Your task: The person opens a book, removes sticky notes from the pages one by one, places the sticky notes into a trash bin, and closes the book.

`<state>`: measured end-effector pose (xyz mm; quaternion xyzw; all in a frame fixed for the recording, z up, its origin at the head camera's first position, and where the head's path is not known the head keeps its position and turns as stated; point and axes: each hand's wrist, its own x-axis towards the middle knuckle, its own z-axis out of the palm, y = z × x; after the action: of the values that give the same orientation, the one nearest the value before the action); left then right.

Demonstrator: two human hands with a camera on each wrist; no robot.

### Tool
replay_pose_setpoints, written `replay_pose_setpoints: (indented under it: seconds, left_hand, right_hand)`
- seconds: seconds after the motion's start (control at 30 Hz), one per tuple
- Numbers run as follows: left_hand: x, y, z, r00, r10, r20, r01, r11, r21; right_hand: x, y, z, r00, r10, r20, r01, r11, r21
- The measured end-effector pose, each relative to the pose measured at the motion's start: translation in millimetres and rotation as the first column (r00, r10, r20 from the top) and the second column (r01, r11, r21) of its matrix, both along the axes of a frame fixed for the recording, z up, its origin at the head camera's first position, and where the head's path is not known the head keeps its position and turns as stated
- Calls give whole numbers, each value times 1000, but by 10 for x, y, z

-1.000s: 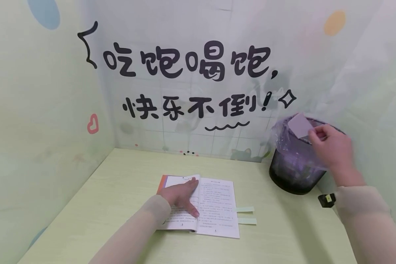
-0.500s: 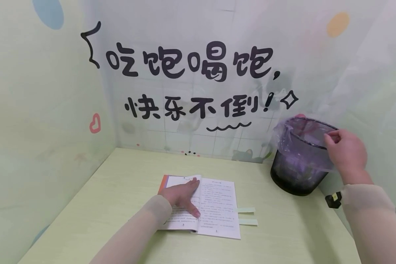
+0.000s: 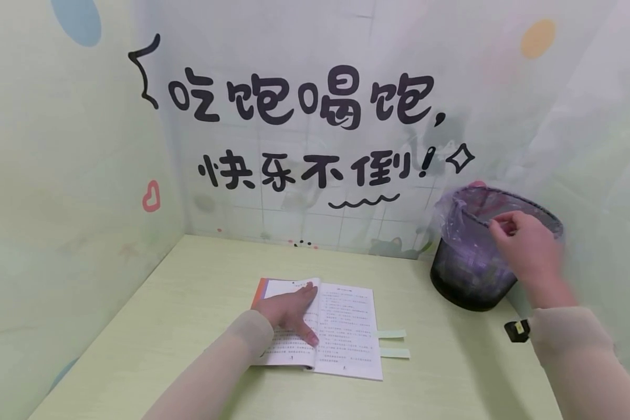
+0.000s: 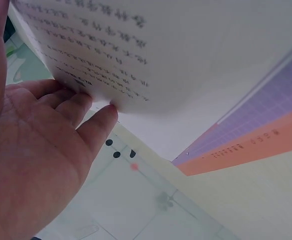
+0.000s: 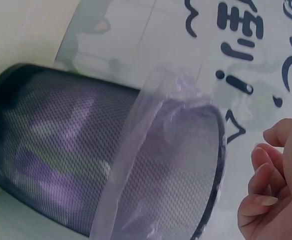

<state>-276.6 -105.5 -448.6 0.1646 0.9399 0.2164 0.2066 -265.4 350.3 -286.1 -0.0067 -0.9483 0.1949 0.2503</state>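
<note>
On the table an open book (image 3: 345,332) lies with printed pages and an orange-and-purple edge (image 4: 235,147) at its left. My left hand (image 3: 289,312) rests on the left page by the fold, thumb and fingers spread; its fingertips touch the page in the left wrist view. My right hand (image 3: 532,248) is up at the front rim of a black mesh wastebasket (image 5: 61,145), and its bag liner (image 3: 448,221) hangs over the edge. Seen from the right wrist, the fingers (image 5: 260,180) curl loosely beside the basket's mouth and hold nothing.
Two pale green paper tabs (image 3: 394,353) stick out from the book's right side. The wastebasket stands at the back right against the printed wall sheet (image 3: 304,227). Side sheets (image 3: 73,192) border the table (image 3: 189,326) left and right.
A second ago my right hand pinched a small pinkish square of paper over the wastebasket; now the paper is gone from it. The hand went right, then back left. The left hand stays put.
</note>
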Motion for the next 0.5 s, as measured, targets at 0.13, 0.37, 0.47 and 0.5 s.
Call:
replay_pose_setpoints:
  seconds: [0.13, 0.37, 0.47, 0.5]
  left_hand:
    - [0, 3, 15, 1000, -10, -4, 10, 1000, -5]
    - [6, 6, 23, 1000, -9, -1, 9, 1000, -3]
    - [6, 13, 22, 1000, -9, -1, 9, 1000, -8]
    - [4, 15, 22, 1000, -10, -1, 10, 1000, -11]
  right_hand:
    - [32, -204, -124, 998, 63, -18, -63, 998, -2]
    - [31, -552, -473, 982, 187, -15, -186, 981, 48]
    - [18, -671, -641, 970, 241, 15, -242, 967, 75]
    - [18, -706, -691, 965, 261, 28, -262, 962, 80]
